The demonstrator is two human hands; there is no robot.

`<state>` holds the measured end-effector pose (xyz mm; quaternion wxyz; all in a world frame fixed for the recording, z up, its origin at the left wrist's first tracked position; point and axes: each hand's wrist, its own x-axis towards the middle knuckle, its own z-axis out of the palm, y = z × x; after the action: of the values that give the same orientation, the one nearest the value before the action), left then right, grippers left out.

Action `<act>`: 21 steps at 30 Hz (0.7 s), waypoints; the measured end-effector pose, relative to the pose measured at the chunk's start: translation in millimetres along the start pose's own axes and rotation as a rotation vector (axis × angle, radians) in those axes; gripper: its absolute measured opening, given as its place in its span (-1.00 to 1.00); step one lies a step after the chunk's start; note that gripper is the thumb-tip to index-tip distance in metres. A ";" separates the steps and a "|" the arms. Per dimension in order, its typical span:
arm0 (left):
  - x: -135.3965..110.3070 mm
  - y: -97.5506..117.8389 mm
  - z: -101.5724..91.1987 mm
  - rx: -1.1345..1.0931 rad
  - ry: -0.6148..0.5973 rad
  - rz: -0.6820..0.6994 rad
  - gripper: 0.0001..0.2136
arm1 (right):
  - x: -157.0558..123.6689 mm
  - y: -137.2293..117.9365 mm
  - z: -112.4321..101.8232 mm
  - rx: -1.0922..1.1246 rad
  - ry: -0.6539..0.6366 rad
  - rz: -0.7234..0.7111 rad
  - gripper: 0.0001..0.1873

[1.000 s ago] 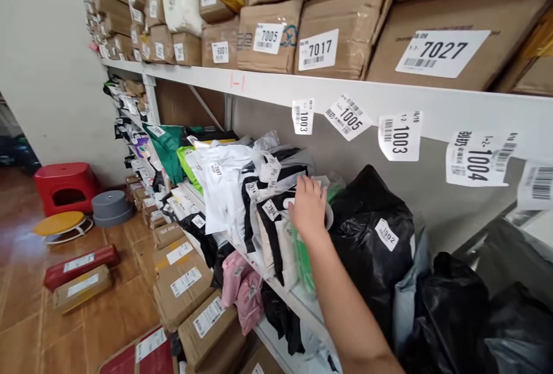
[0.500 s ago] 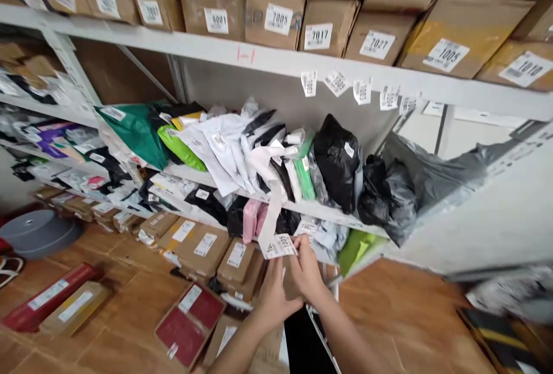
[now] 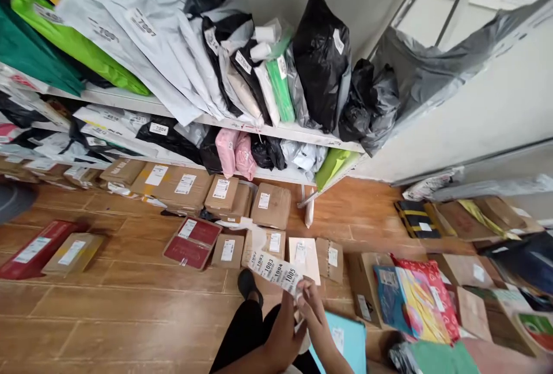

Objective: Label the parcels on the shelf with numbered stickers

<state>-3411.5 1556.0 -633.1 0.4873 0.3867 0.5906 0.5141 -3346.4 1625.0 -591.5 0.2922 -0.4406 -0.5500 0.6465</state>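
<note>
A white strip of printed number labels [image 3: 273, 269] runs up and left from my two hands, and the label nearest my fingers reads 1005. My right hand [image 3: 314, 305] pinches the strip's near end between thumb and fingers. Close against it, my left hand [image 3: 281, 325] also grips the strip near that end, its fingers partly hidden. The strip's far end curls over the small cardboard boxes on the floor. Beneath my hands lies a light-blue package [image 3: 345, 336] with a white label.
A shelf [image 3: 319, 135] holds bagged parcels, including a black bag [image 3: 322, 63] and a green package [image 3: 280, 89]. Labelled boxes line the floor below, near a dark red box [image 3: 192, 242]. At right are more parcels, among them a colourful bag [image 3: 421, 305]. My shoe [image 3: 249, 284] stands near the boxes.
The view has tipped down and turned right, away from the upper shelf toward the floor. My hands have moved lower with the label strip, which now shows its row of numbers.
</note>
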 end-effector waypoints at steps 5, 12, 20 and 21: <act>-37.6 -39.5 1.3 -0.158 0.191 -0.280 -0.32 | -30.8 44.7 -18.5 -0.018 -0.053 0.065 -0.55; -56.2 -46.8 -12.7 -0.331 0.084 -0.585 -0.46 | -37.4 69.8 -37.4 0.351 0.040 0.153 -0.62; -56.6 -63.6 -47.9 -0.482 0.150 -0.669 -0.46 | -67.3 96.2 -4.2 0.427 -0.029 0.190 -0.30; -53.8 -67.4 -53.0 -0.506 0.143 -0.670 -0.46 | -69.1 102.9 3.5 0.421 0.021 0.206 -0.26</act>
<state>-3448.0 1480.6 -690.0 0.6645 0.0052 0.5712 0.4818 -3308.1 1540.7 -674.0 0.3158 -0.4304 -0.3523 0.7687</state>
